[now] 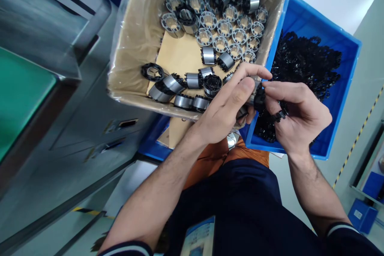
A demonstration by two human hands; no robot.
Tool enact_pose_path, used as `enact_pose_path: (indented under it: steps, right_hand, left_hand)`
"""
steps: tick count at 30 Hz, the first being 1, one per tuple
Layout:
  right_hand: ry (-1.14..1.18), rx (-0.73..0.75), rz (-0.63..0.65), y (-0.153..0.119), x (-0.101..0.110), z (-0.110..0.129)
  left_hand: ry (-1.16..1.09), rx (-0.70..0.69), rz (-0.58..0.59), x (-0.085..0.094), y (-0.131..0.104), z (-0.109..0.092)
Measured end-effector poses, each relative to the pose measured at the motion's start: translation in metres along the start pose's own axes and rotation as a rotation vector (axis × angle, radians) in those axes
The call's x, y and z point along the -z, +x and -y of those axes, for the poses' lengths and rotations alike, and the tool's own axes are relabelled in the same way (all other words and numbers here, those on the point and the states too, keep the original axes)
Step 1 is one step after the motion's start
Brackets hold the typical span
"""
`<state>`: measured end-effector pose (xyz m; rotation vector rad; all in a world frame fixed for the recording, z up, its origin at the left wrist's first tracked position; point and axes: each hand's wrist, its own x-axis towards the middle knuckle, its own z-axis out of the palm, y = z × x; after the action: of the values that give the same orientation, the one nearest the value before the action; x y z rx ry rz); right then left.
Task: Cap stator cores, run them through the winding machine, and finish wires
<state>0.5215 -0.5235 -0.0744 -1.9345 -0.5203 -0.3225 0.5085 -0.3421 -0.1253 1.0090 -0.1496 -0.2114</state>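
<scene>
My left hand (pixel 229 106) is closed around a metal stator core (pixel 254 88), over the carton's near right corner. A black toothed plastic ring (pixel 259 97) sits at the core's right end, and the fingertips of my right hand (pixel 300 112) pinch it there. A second black plastic ring (pixel 281 115) is tucked in the curled lower fingers of my right hand. Below my left hand, part of another core is seen, largely hidden by the fingers. Whether the ring is fully seated on the core I cannot tell.
A plastic-lined carton (pixel 132 48) holds bare cores (pixel 225 28) standing upright and several cores with black ends (pixel 183 101) lying on cardboard. On the right, a blue bin (pixel 345 88) holds a heap of black rings (pixel 309 60). A metal cabinet (pixel 99 108) stands at left.
</scene>
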Motion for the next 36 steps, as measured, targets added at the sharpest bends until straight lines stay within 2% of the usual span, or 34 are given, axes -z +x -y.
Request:
enact_pose_path:
  steps: [5, 9, 15, 19, 21, 23, 25, 26, 27, 28, 31, 33, 36]
  right_hand:
    - [-0.142, 0.165, -0.027, -0.001, 0.003, -0.007]
    - [-0.185, 0.276, -0.113, -0.001, -0.001, -0.012]
    - [-0.131, 0.287, -0.122, -0.002, -0.008, -0.015]
    - [-0.059, 0.255, -0.126, 0.000, -0.011, -0.011]
    - [-0.073, 0.209, -0.051, 0.007, -0.003, -0.008]
    - [-0.093, 0.114, -0.017, 0.017, 0.014, -0.009]
    - [-0.116, -0.008, 0.004, 0.026, 0.039, -0.013]
    - [-0.137, -0.071, 0.046, 0.029, 0.052, -0.017]
    - [-0.167, -0.124, 0.127, 0.030, 0.064, -0.021]
    - [-0.203, -0.163, 0.242, 0.029, 0.074, -0.026]
    - [-0.310, -0.266, 0.567, 0.015, 0.084, -0.040]
    - [-0.378, -0.329, 0.684, 0.002, 0.075, -0.047]
    - [-0.524, -0.400, 0.770, -0.012, 0.050, -0.053]
  left_hand:
    - [0.028, -0.093, 0.045, -0.002, -0.001, 0.002]
    - [0.011, -0.063, 0.046, -0.003, -0.001, 0.002]
    - [0.088, -0.023, 0.057, -0.005, -0.003, -0.005]
    - [0.095, -0.036, 0.068, -0.007, 0.001, -0.002]
    - [0.099, -0.102, 0.014, -0.002, 0.006, 0.001]
    - [0.158, -0.267, -0.070, 0.011, 0.010, 0.002]
    - [0.361, -0.462, -0.163, 0.029, 0.011, -0.005]
    - [0.527, -0.515, -0.225, 0.038, 0.009, -0.011]
    - [0.721, -0.501, -0.278, 0.045, 0.007, -0.019]
    - [0.904, -0.428, -0.336, 0.051, 0.003, -0.028]
    - [1.294, -0.120, -0.478, 0.058, -0.007, -0.056]
    - [1.366, -0.065, -0.534, 0.055, -0.009, -0.068]
    - [1.173, -0.210, -0.559, 0.050, -0.003, -0.064]
